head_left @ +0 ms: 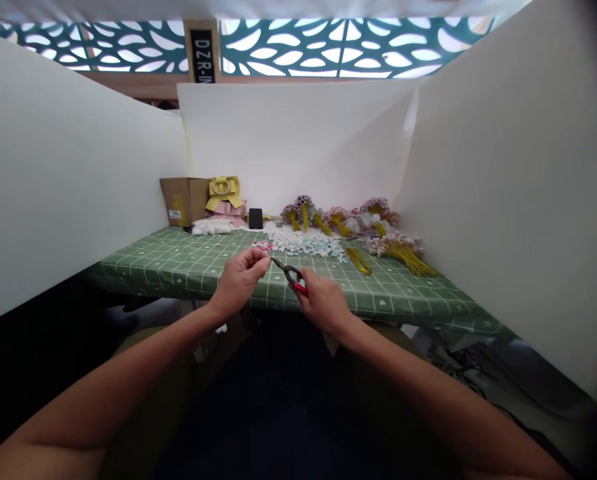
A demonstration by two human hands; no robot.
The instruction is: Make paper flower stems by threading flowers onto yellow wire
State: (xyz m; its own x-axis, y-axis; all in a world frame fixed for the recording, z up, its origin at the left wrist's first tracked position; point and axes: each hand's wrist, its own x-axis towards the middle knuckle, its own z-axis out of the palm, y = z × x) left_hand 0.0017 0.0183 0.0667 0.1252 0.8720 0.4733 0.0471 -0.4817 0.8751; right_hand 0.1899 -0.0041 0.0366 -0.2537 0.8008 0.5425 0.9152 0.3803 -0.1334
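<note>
My right hand [324,303] grips small pliers [289,274] with red handles, the dark jaws pointing left toward my left hand. My left hand [241,277] is pinched closed at the fingertips beside the plier tips; whatever it pinches is too small to make out. Both hands hover over the near edge of a table covered with a green checked cloth [188,263]. Just beyond them lies a scatter of small white, blue and pink flower pieces [303,245].
Bunches of small flowers on yellow stems [401,250] lie at the back right and middle [303,210]. At the back left stand a cardboard box [183,200], yellow and pink bows [224,197], a white bag [212,227] and a black object [255,218]. White boards wall in three sides.
</note>
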